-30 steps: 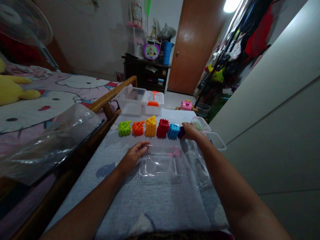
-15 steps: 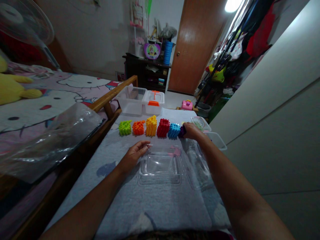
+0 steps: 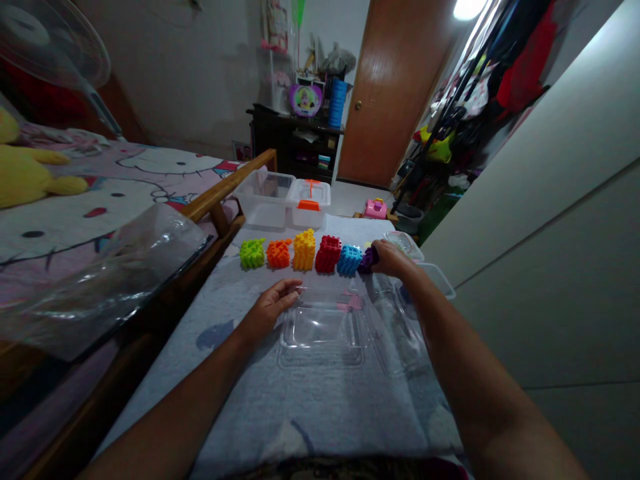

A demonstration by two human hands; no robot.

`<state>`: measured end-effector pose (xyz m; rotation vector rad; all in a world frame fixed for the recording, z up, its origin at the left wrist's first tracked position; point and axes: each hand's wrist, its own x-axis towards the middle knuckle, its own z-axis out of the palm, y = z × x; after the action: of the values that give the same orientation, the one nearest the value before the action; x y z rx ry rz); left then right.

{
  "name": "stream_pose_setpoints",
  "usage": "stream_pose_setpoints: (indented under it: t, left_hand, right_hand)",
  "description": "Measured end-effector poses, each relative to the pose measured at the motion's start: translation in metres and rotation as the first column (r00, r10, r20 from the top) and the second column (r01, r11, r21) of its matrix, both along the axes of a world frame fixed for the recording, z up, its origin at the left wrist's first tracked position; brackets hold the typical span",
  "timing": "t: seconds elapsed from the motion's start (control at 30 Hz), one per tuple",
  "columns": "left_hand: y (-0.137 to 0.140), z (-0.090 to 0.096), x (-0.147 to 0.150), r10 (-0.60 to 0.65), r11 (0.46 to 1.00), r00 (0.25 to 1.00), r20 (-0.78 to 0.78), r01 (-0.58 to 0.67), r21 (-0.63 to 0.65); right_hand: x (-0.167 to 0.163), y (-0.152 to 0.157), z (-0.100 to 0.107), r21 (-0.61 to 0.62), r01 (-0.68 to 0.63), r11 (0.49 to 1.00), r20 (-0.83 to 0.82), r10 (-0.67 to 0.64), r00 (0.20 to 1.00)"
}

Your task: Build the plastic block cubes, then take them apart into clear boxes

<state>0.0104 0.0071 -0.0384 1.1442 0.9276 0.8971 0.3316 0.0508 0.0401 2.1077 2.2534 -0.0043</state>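
Observation:
My right hand [image 3: 393,259] reaches to the far right end of a row of colored interlocking plastic blocks, its fingers closed on the purple blocks [image 3: 367,260]. Left of these stand stacks of light blue blocks [image 3: 349,260], red blocks [image 3: 329,255], yellow blocks [image 3: 304,251], orange blocks [image 3: 279,254] and green blocks [image 3: 252,254]. My left hand [image 3: 275,302] holds the far left corner of a clear plastic container [image 3: 323,330], thumb and fingers about its rim. Parts of the purple blocks are hidden by my right hand.
A crumpled clear plastic bag [image 3: 395,327] lies right of the container. Clear lidded boxes [image 3: 310,212] stand at the table's far end, with smaller clear containers [image 3: 436,279] at the right edge. A wooden bed rail [image 3: 230,183] borders the left, a white cabinet [image 3: 565,267] the right.
My right hand has shifted slightly to the right at the purple blocks, and more of them now shows. My left hand stays at the container. The view has moved slightly.

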Motion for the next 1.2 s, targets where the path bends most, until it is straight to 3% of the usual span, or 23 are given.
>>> stream_pose_setpoints:
  t: [0.13, 0.3, 0.43, 0.6, 0.93, 1.2]
  left_hand:
    - [-0.003, 0.004, 0.0, -0.029, 1.0, 1.0, 0.001, 0.029, -0.01]
    - [-0.005, 0.004, 0.003, -0.013, 1.0, 1.0, -0.022, 0.014, 0.02]
    - [-0.005, 0.0, 0.007, 0.016, 0.998, 0.999, -0.046, -0.013, 0.062]
    - [-0.004, -0.003, 0.01, 0.044, 0.995, 0.998, -0.055, -0.039, 0.095]
    - [-0.005, -0.004, 0.012, 0.06, 0.99, 0.997, -0.042, -0.055, 0.13]
    - [-0.005, 0.001, 0.011, 0.062, 0.983, 0.993, -0.102, -0.043, 0.176]
  right_hand:
    - [-0.013, -0.024, 0.035, 0.087, -0.059, 0.994, -0.039, 0.062, 0.997]
    - [-0.067, -0.068, 0.057, 0.003, -0.272, 0.962, -0.185, 0.268, 0.946]
    - [-0.118, -0.09, 0.041, -0.17, -0.438, 0.883, -0.271, 0.386, 0.882]
    - [-0.146, -0.083, 0.009, -0.303, -0.418, 0.857, -0.255, 0.35, 0.902]
    - [-0.168, -0.077, -0.02, -0.199, -0.436, 0.878, -0.19, 0.401, 0.896]
    - [-0.162, -0.079, -0.02, -0.212, -0.458, 0.863, -0.185, 0.425, 0.886]
